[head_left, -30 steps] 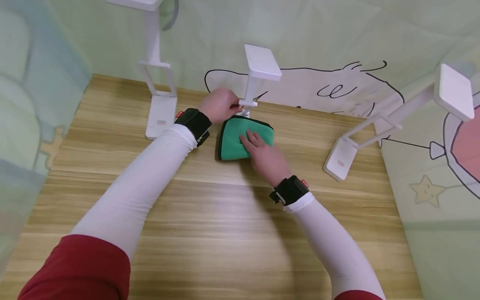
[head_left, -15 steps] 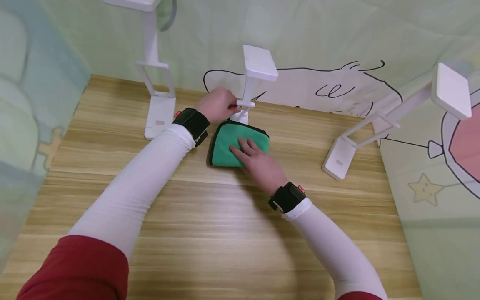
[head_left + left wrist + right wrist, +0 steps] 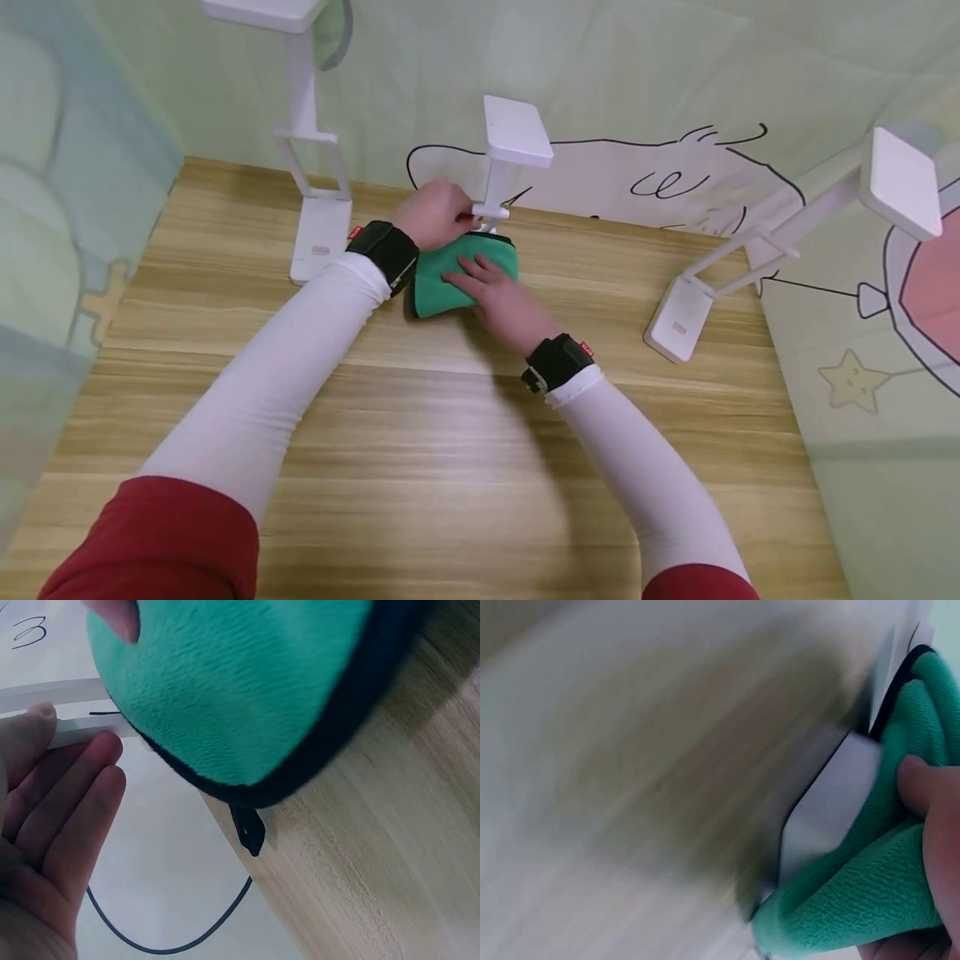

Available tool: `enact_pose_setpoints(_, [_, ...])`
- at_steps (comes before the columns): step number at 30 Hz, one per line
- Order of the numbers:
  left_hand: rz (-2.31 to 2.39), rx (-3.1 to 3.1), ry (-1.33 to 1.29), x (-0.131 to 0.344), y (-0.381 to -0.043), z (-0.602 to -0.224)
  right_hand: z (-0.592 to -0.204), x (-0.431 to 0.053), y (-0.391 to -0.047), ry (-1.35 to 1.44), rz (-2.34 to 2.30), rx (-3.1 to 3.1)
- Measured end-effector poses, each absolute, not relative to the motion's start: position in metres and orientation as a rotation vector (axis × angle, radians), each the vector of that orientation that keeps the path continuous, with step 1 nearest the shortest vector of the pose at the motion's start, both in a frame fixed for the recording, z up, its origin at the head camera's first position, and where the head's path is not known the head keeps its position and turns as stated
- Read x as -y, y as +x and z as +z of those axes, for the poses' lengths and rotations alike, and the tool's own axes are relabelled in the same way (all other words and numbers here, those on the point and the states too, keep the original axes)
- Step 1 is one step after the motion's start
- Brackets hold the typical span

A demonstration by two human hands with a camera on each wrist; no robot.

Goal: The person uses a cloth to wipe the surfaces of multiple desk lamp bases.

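One lamp frame [image 3: 491, 212] was pinched in our left grip [image 3: 435, 215]; our right grip [image 3: 504, 302], partly spread, clasped the green cloth [image 3: 435, 287] beneath it.

Red sleeves [image 3: 161, 533], white forearm sleeves [image 3: 262, 375] — black wrist straps [image 3: 385, 250], red tags [image 3: 586, 348].

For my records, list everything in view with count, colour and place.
Left lamp: one, white, back left of the table
Middle lamp: one, white, back centre
Right lamp: one, white, right side
Cloth: one, green with black edging, against the middle lamp's base
Table: one, light brown wood grain, beneath everything
Printed backdrop: sheet count unclear, mostly pale green, around the table
Wristbands: two, black, one per wrist
Sleeves: two, white and red, on the arms
Left hand: one, bare, fingers pinching the middle lamp
Right hand: one, bare, on the cloth
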State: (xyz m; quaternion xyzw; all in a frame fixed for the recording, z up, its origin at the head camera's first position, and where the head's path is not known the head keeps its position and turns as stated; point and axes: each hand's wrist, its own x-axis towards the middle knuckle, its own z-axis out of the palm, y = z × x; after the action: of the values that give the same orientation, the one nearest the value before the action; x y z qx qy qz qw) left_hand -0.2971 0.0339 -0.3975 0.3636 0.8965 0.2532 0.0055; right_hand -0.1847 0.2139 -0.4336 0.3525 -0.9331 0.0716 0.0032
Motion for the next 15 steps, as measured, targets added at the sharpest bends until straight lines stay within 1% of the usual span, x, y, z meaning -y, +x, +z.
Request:
enact_pose_setpoints(7, [0.803, -2.797, 1.114, -0.033, -0.296, -0.396, -0.437, -0.234, -0.186, 1.008, 0.272, 2.974])
enact_pose_setpoints(15, [0.817, -2.795, 1.016, -0.03, -0.296, -0.397, -0.427, -0.235, -0.157, 0.844, 0.104, 3.052])
